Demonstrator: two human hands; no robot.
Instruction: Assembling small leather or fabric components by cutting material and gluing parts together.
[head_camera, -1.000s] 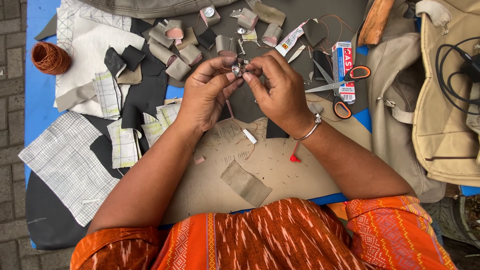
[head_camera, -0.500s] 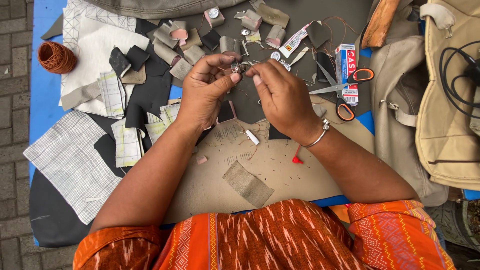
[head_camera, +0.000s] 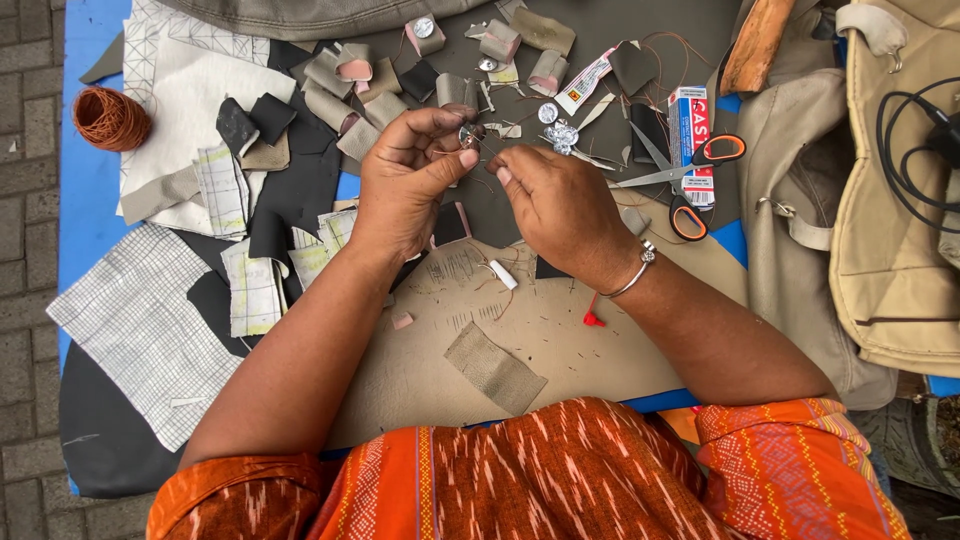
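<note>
Fingers of the left hand (head_camera: 410, 180) pinch a small shiny button (head_camera: 468, 134); right hand (head_camera: 560, 205) fingertips press together just beside it, pulling thin thread (head_camera: 482, 160)

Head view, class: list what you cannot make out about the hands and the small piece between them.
- Small metal piece: too small to identify; the left hand fingertips cover most of it.
- Thread or needle: too thin to confirm at the right hand.
- Right hand's grip: fingertips curl under, hidden by its own back.
- Beige bag: cut off by the right edge.
- Scissors: one blade lies under the small box.
</note>
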